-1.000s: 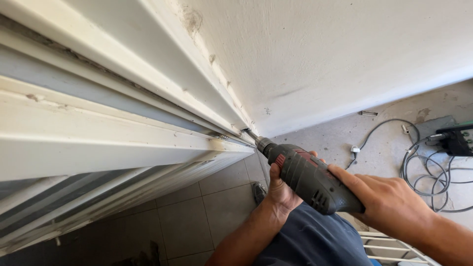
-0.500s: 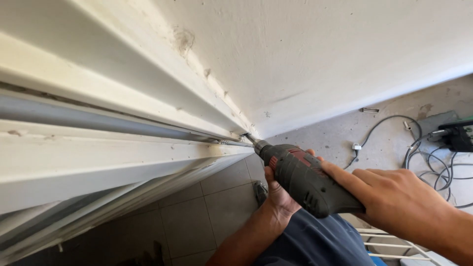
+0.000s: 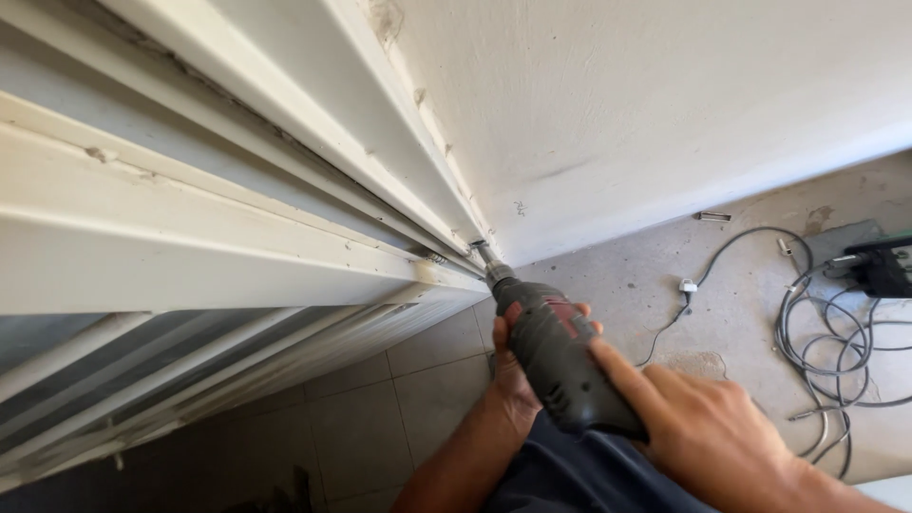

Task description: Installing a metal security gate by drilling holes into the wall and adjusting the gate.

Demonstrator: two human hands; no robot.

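A dark grey power drill (image 3: 560, 366) with a red band points up and left, its bit tip (image 3: 478, 247) pressed into the corner where the white metal frame (image 3: 285, 237) meets the white wall (image 3: 665, 104). My left hand (image 3: 518, 375) cups the drill body from underneath, fingers wrapped around its front. My right hand (image 3: 698, 423) grips the rear of the drill, index finger stretched along its side.
A grey tiled floor (image 3: 418, 380) lies below the frame. On the concrete floor (image 3: 722, 313) to the right lie coiled grey cables (image 3: 826, 332), a small white plug (image 3: 688, 286), a dark tool (image 3: 883, 266) and a short metal piece (image 3: 712, 217). My blue-trousered leg (image 3: 579, 480) is below the drill.
The view has shifted slightly; the drill stays pressed at the same frame corner with both hands in the same hold.
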